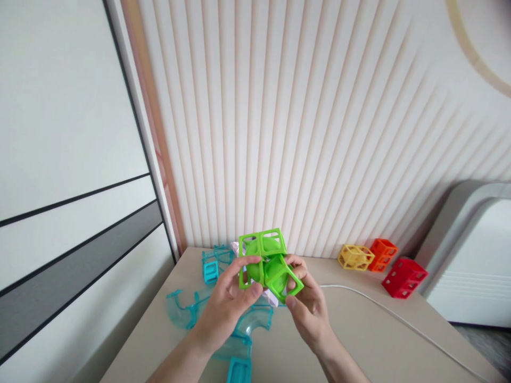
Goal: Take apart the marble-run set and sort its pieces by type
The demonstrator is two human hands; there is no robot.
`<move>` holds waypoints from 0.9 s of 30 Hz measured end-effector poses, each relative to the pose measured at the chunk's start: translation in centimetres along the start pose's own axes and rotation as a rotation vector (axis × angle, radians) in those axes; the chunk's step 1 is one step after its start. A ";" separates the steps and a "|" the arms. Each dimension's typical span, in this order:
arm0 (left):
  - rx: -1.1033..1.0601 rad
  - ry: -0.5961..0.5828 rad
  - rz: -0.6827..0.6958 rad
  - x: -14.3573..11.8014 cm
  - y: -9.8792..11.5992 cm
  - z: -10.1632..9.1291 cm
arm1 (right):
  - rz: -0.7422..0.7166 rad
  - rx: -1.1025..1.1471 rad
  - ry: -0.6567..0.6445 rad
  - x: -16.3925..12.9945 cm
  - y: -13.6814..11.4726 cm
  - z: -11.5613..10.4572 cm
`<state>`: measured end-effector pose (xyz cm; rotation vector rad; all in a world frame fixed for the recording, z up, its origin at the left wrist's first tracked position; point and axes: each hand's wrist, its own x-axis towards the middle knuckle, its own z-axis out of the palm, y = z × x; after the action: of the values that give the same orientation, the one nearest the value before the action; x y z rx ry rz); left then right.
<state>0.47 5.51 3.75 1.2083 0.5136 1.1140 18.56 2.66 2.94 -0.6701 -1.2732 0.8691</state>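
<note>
Both hands hold a bright green cluster of open-frame plastic cube blocks (271, 244) above the table. My left hand (227, 298) pinches its left side, thumb below and fingers over the frame. On the lower right, my right hand (309, 303) grips a green cube (281, 279) that sits tilted against the others; whether it is joined to them I cannot tell. Below and behind the blocks shows a crumpled whitish-lilac piece (270, 298), mostly hidden. Translucent blue track pieces (255, 322) lie under and around my left hand.
On the beige table (359, 324), a yellow frame block (355, 257), an orange block (382, 254) and a red block (404, 277) stand at the back right. A white cable (383, 303) crosses the right side. Behind rises a ribbed wall (255, 133); a grey-white appliance (475, 255) stands right.
</note>
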 end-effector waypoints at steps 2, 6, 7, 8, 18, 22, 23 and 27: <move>-0.076 -0.030 -0.015 -0.1 0.1 0.3 | -0.008 0.009 -0.019 0.1 0.1 -0.5; -0.253 -0.013 -0.042 0.1 0.4 0.8 | -0.054 -0.024 -0.069 0.0 -0.3 -0.9; -0.291 -0.006 -0.053 0.2 0.5 0.9 | -0.073 -0.045 -0.082 -0.1 -0.5 -0.8; -0.322 -0.002 -0.068 0.3 0.6 1.0 | -0.095 -0.069 -0.090 -0.2 -0.6 -0.8; -0.439 -0.019 -0.083 0.2 0.8 1.3 | -0.358 -0.355 -0.096 0.0 0.3 -1.2; -0.447 -0.020 -0.059 0.1 0.6 1.4 | -0.428 -0.456 -0.144 0.1 0.3 -1.7; -0.449 -0.024 -0.059 0.1 0.6 1.3 | -0.437 -0.475 -0.155 0.1 0.2 -1.8; -0.430 -0.018 -0.043 0.1 0.4 1.2 | -0.501 -0.569 -0.166 -0.4 -0.1 -1.7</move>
<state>1.32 4.99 4.48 0.8272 0.2652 1.1066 20.17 2.36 2.51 -0.6791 -1.7635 0.1424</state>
